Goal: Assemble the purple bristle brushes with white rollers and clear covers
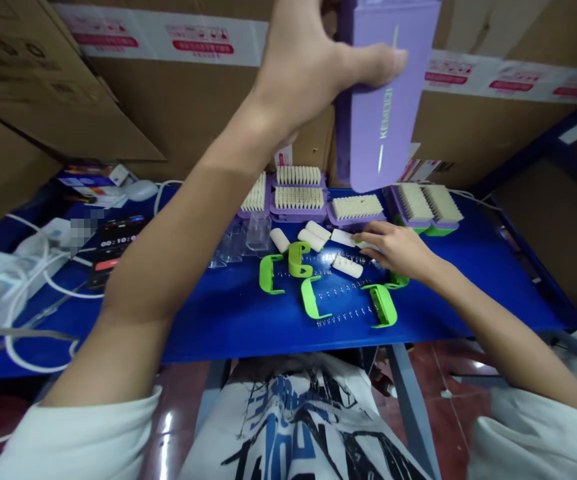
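My left hand point(318, 73) grips a purple box point(393, 127) with silver lettering, raised at the top above the blue table point(218, 333). My right hand point(393, 250) is over the table, its fingers on a white piece beside another white block point(344, 238). Several white blocks lie around it, one point(348, 266) just to the left and nearer me. Green curved clips, such as one point(271, 274) at the left and one point(384, 305) at the right, stand around rows of small metal pieces point(343, 317).
Purple trays with cream bristle-like rows point(298, 198) line the back, against cardboard boxes point(193, 93). Clear plastic cups point(258, 233) stand left of the blocks. A phone point(113, 250) showing a timer and white cables point(13, 333) lie at the far left.
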Tool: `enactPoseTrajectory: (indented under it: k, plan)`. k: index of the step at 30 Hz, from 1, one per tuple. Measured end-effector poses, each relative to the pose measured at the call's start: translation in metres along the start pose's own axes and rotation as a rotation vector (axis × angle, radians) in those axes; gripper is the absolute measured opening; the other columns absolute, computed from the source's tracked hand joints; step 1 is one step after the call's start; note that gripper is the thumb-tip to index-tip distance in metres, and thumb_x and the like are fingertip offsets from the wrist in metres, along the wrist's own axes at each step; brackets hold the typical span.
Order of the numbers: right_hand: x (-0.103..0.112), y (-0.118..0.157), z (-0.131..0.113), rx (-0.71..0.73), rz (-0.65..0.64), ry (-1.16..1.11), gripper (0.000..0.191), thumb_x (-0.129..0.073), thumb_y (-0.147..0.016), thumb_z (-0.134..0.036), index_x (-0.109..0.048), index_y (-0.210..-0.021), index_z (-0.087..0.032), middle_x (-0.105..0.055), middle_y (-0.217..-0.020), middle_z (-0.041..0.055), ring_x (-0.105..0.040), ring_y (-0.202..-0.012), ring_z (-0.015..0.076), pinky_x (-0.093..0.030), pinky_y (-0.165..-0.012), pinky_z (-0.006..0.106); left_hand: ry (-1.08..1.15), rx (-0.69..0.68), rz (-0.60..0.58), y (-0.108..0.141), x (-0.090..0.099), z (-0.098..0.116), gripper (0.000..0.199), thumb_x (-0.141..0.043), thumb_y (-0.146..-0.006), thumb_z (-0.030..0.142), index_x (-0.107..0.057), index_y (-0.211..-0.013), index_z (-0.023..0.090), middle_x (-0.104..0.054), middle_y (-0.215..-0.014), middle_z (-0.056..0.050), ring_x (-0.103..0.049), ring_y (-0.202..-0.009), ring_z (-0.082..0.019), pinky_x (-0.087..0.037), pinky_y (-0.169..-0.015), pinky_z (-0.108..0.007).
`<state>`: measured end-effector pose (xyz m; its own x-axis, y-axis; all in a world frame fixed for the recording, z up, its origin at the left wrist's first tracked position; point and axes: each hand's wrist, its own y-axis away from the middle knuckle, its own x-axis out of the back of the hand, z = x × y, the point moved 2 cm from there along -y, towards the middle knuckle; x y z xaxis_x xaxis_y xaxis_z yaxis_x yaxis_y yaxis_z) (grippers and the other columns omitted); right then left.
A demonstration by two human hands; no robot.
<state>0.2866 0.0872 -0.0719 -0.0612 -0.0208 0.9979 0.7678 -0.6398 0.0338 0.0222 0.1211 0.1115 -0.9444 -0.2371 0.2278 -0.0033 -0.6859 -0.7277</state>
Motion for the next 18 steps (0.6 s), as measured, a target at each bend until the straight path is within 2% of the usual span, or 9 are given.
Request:
enactPoseTrajectory:
  k: [2, 4, 6, 8, 10, 12, 14, 16, 18]
  plan:
    - [0.001, 0.003, 0.006, 0.019, 0.026, -0.038, 0.041, -0.059, -0.116, -0.032, -0.078, -0.151, -0.02, -0.082, -0.136, 0.0181, -0.083, -0.116, 0.0383, -0.068, -0.078, 0.046, 0.046, 0.042, 0.069, 0.021, 0.004, -0.004, 0.055, -0.104, -0.066, 0.017, -0.05, -0.078, 0.021, -0.06, -0.087, 0.01, -0.078, -0.1, -0.011, -0.055, -0.091, -0.02]
    - [0.012, 0.002, 0.015, 0.044, 0.125, -0.191, 0.042, -0.061, -0.116, -0.04, -0.076, -0.15, -0.02, -0.082, -0.136, 0.0186, -0.083, -0.116, 0.0377, -0.07, -0.085, 0.051, 0.082, 0.017, 0.098, 0.041, 0.013, -0.01, 0.061, -0.107, -0.065, 0.012, -0.048, -0.074, 0.023, -0.057, -0.081, 0.008, -0.067, -0.084, -0.007, -0.046, -0.077, -0.017]
    - [0.029, -0.005, 0.027, 0.056, 0.282, -0.491, 0.048, -0.063, -0.116, -0.054, -0.071, -0.152, -0.024, -0.08, -0.139, 0.0167, -0.083, -0.113, 0.0342, -0.072, -0.091, 0.053, 0.197, -0.06, 0.162, 0.062, 0.023, -0.013, 0.062, -0.108, -0.067, 0.006, -0.049, -0.073, 0.022, -0.06, -0.08, 0.007, -0.057, -0.078, -0.008, -0.041, -0.073, -0.019]
    - [0.046, -0.016, 0.034, 0.109, 0.372, -0.784, 0.068, -0.071, -0.109, -0.07, -0.058, -0.164, -0.032, -0.076, -0.149, 0.014, -0.083, -0.118, 0.0329, -0.074, -0.094, 0.052, 0.32, 0.003, 0.258, 0.081, 0.029, -0.017, 0.062, -0.11, -0.066, 0.012, -0.049, -0.073, 0.022, -0.064, -0.082, 0.004, -0.059, -0.078, -0.01, -0.046, -0.074, -0.021]
    - [0.061, -0.031, 0.033, 0.227, 0.368, -0.909, 0.108, -0.086, -0.092, -0.081, -0.038, -0.179, -0.038, -0.067, -0.163, 0.0142, -0.08, -0.129, 0.0366, -0.076, -0.094, 0.053, 0.482, 0.206, 0.367, 0.097, 0.029, -0.023, 0.055, -0.105, -0.075, 0.022, -0.05, -0.078, 0.022, -0.06, -0.08, 0.004, -0.06, -0.076, -0.011, -0.052, -0.074, -0.023]
    - [0.071, -0.047, 0.021, 0.352, 0.39, -0.873, 0.142, -0.095, -0.077, -0.088, -0.017, -0.186, -0.042, -0.051, -0.179, 0.0159, -0.072, -0.143, 0.042, -0.076, -0.099, 0.057, 0.606, 0.386, 0.402, 0.11, 0.019, -0.027, 0.032, -0.091, -0.093, 0.038, -0.064, -0.097, 0.021, -0.07, -0.094, -0.002, -0.072, -0.091, -0.018, -0.061, -0.083, -0.03]
    - [0.077, -0.065, 0.002, 0.411, 0.523, -0.775, 0.155, -0.093, -0.075, -0.092, 0.001, -0.188, -0.044, -0.036, -0.188, 0.0165, -0.06, -0.159, 0.0466, -0.073, -0.11, 0.063, 0.649, 0.485, 0.42, 0.12, 0.003, -0.03, 0.037, -0.079, -0.102, 0.055, -0.07, -0.118, 0.023, -0.078, -0.115, -0.007, -0.078, -0.113, -0.026, -0.066, -0.095, -0.04]
    - [0.082, -0.084, -0.021, 0.394, 0.683, -0.644, 0.155, -0.09, -0.083, -0.088, 0.017, -0.186, -0.043, -0.027, -0.19, 0.0182, -0.046, -0.171, 0.049, -0.062, -0.125, 0.071, 0.651, 0.544, 0.422, 0.128, -0.014, -0.03, 0.047, -0.073, -0.104, 0.066, -0.069, -0.127, 0.025, -0.08, -0.123, -0.009, -0.078, -0.125, -0.031, -0.068, -0.1, -0.044]
    - [0.089, -0.098, -0.04, 0.322, 0.784, -0.54, 0.141, -0.08, -0.1, -0.076, 0.028, -0.183, -0.038, -0.033, -0.185, 0.0223, -0.045, -0.172, 0.0475, -0.053, -0.132, 0.077, 0.65, 0.585, 0.417, 0.133, -0.025, -0.03, 0.05, -0.068, -0.108, 0.07, -0.068, -0.126, 0.024, -0.08, -0.121, -0.011, -0.079, -0.123, -0.032, -0.069, -0.099, -0.045]
